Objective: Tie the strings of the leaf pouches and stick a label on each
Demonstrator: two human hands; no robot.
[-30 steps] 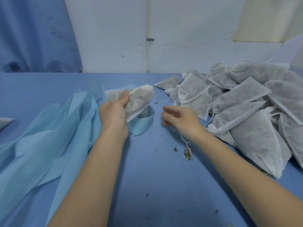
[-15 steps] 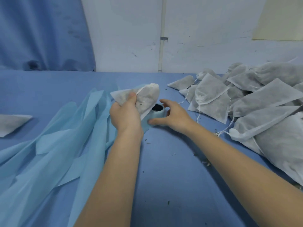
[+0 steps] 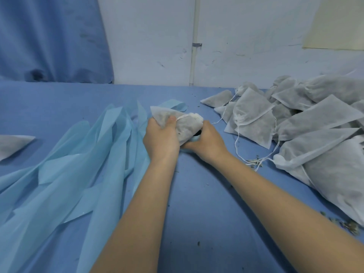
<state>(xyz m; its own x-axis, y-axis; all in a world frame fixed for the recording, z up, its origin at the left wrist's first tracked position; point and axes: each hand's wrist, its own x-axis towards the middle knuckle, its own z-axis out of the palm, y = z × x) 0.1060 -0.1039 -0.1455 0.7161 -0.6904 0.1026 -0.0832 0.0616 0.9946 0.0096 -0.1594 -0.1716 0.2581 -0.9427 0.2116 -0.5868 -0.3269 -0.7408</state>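
A white mesh leaf pouch (image 3: 188, 126) with a drawstring at its gathered mouth is held above the blue table (image 3: 197, 203) at the middle. My left hand (image 3: 160, 138) grips it, thumb on top. My right hand (image 3: 206, 141) reaches under the pouch and curls round a light blue label roll (image 3: 196, 137), which is mostly hidden by the pouch and both hands. A heap of more leaf pouches (image 3: 299, 123) with loose white strings lies at the right.
Long light blue backing strips (image 3: 78, 174) spread across the table's left side. One single pouch (image 3: 13, 143) lies at the far left edge. Leaf crumbs and tangled strings (image 3: 256, 164) lie near the heap. A wall and blue curtain (image 3: 49, 36) stand behind.
My right hand has come from the strings at the right over to the label roll and closed round it under the pouch. The left hand kept hold of the pouch.
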